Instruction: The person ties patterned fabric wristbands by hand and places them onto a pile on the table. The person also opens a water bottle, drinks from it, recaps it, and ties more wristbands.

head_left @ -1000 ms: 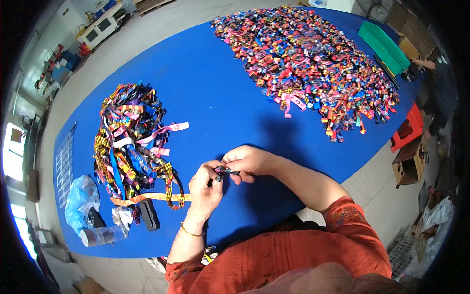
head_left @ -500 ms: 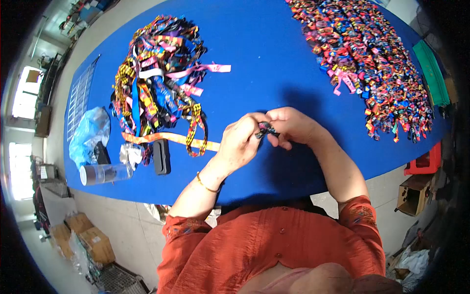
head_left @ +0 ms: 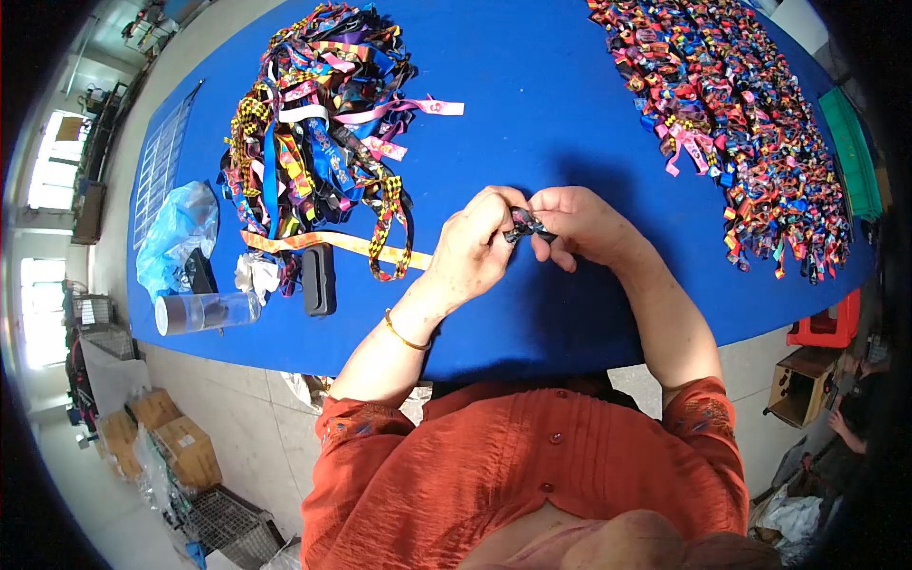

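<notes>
A short, dark patterned ribbon [head_left: 527, 226], bunched into a knot-like clump, is pinched between both hands above the blue table. My left hand [head_left: 473, 245] grips its left side with curled fingers. From the other side, the thumb and forefinger of my right hand [head_left: 587, 224] close on it, with the lower fingers curled loosely. My fingers hide part of the ribbon. Behind my left wrist runs an orange ribbon [head_left: 332, 241], leading out of a tangled pile of colourful ribbons [head_left: 309, 142].
Rows of small, colourful knotted pieces [head_left: 750, 133] cover the table's right side. At left lie a clear bottle [head_left: 209, 312], a black case [head_left: 319, 280], a blue plastic bag [head_left: 179, 237] and crumpled white tissue [head_left: 256, 274]. Another person's arm [head_left: 847, 432] shows at the far right.
The view has shifted slightly. Both hands keep hold of the dark ribbon, and its clump shows a little more between my fingers. A person's arm has appeared at the right edge.
</notes>
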Motion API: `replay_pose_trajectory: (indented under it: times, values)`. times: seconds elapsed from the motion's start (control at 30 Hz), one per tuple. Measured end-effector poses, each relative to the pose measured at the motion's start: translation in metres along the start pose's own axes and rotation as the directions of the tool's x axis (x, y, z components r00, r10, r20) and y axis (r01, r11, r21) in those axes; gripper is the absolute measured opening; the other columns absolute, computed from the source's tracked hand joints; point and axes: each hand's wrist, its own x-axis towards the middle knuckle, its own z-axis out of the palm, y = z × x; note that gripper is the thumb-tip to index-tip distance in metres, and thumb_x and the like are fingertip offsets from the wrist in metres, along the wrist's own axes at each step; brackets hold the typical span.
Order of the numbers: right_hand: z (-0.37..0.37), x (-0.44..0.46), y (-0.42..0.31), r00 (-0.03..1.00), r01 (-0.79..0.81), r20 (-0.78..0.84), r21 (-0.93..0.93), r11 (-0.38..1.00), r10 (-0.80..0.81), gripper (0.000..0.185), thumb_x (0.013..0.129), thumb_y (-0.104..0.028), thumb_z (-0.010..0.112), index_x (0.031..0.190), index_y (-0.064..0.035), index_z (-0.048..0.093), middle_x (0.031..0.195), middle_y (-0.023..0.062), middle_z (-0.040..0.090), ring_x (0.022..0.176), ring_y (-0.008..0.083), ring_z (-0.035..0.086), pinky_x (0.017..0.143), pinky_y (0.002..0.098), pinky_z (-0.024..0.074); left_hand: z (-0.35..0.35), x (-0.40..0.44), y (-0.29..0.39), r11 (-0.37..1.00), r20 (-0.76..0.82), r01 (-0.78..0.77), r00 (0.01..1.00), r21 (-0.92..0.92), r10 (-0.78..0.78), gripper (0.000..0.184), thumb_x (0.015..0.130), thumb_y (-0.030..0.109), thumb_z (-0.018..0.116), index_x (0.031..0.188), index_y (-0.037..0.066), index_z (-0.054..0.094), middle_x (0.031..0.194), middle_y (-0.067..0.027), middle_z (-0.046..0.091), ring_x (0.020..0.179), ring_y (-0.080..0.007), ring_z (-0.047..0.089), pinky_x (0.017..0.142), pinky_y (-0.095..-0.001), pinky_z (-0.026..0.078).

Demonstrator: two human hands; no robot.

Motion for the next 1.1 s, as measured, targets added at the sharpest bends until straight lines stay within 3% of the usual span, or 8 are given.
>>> replay_pose_trajectory:
  times: [0.23,0.47,0.67,0.77,0.83,0.93,0.97,1.1]
  values:
    - [-0.004,-0.003,-0.003,0.995,0.039,-0.096,0.103,0.994,-0.029,0.020,0.096,-0.025,0.057,0.095,-0.0048,0.059,0.069,0.0059,0.063,0.042,0.0102,0.050,0.038,0.0236,0.0394,0.005,0.000,0.004,0.997,-0.030,-0.044,0.999,-0.068,0.042,0.019,0.082,-0.011,0.060,0.084,0.004,0.049,0.101,-0.0174,0.066,0.091,-0.0281,0.067,0.078,-0.0354,0.054]
    - [0.006,0.003,0.001,0.886,0.129,-0.426,-0.159,0.979,-0.186,0.015,0.098,-0.021,0.055,0.097,-0.0060,0.053,0.067,0.0055,0.062,0.041,0.0096,0.049,0.037,0.0246,0.0382,0.014,-0.007,-0.001,0.999,-0.016,-0.018,1.000,-0.037,0.017,0.019,0.078,-0.011,0.066,0.081,0.004,0.054,0.114,-0.0178,0.056,0.097,-0.0270,0.060,0.084,-0.0360,0.051]
    - [0.022,0.002,0.001,0.709,0.285,-0.544,-0.361,0.888,-0.449,0.011,0.102,-0.014,0.051,0.107,-0.0040,0.047,0.066,0.0068,0.060,0.041,0.0097,0.050,0.038,0.0251,0.0384,0.013,0.003,0.006,0.958,-0.214,-0.022,0.973,0.285,0.086,0.024,0.075,-0.013,0.069,0.088,0.004,0.061,0.115,-0.0189,0.050,0.087,-0.0272,0.059,0.075,-0.0319,0.050]
    - [0.019,0.001,-0.001,0.648,0.444,-0.502,-0.361,0.820,-0.572,0.009,0.104,-0.012,0.049,0.108,-0.0041,0.047,0.068,0.0065,0.060,0.045,0.0089,0.052,0.039,0.0242,0.0386,0.012,-0.002,-0.003,0.967,-0.188,0.236,0.950,-0.098,-0.251,0.021,0.086,-0.001,0.071,0.104,0.004,0.061,0.112,-0.0116,0.054,0.095,-0.0235,0.058,0.085,-0.0328,0.049]
    - [0.016,0.001,0.002,0.619,0.529,-0.452,-0.366,0.766,-0.643,0.008,0.105,-0.011,0.049,0.109,-0.0041,0.047,0.070,0.0059,0.060,0.047,0.0078,0.053,0.040,0.0233,0.0385,0.011,-0.005,-0.009,0.757,-0.009,0.432,0.866,-0.490,-0.500,0.031,0.094,0.011,0.066,0.120,-0.001,0.055,0.116,-0.0132,0.060,0.094,-0.0233,0.062,0.088,-0.0320,0.051]
    - [0.020,0.001,0.007,0.628,0.515,-0.431,-0.393,0.761,-0.648,0.010,0.104,-0.011,0.051,0.109,-0.0040,0.047,0.072,0.0039,0.060,0.050,0.0060,0.053,0.042,0.0225,0.0389,0.005,0.004,0.000,0.398,0.104,0.311,0.880,-0.863,-0.463,0.041,0.097,0.025,0.062,0.125,-0.004,0.053,0.121,-0.0191,0.063,0.103,-0.0271,0.065,0.091,-0.0357,0.052]
    - [0.021,0.002,0.008,0.625,0.501,-0.415,-0.436,0.748,-0.661,0.010,0.104,-0.010,0.052,0.109,-0.0040,0.047,0.072,0.0035,0.059,0.050,0.0057,0.053,0.043,0.0224,0.0395,0.003,0.006,0.000,0.410,0.120,0.355,0.859,-0.840,-0.498,0.055,0.100,0.039,0.055,0.128,-0.007,0.052,0.125,-0.0223,0.063,0.111,-0.0298,0.065,0.092,-0.0390,0.054]
    - [0.021,0.001,0.009,0.629,0.444,-0.359,-0.562,0.698,-0.690,0.009,0.101,-0.007,0.054,0.108,-0.0045,0.048,0.072,0.0023,0.059,0.052,0.0052,0.055,0.045,0.0224,0.0424,-0.001,0.005,-0.006,0.163,0.233,0.333,0.866,-0.929,-0.442,0.054,0.108,0.039,0.040,0.130,-0.008,0.052,0.120,-0.0191,0.064,0.105,-0.0256,0.066,0.091,-0.0359,0.054]
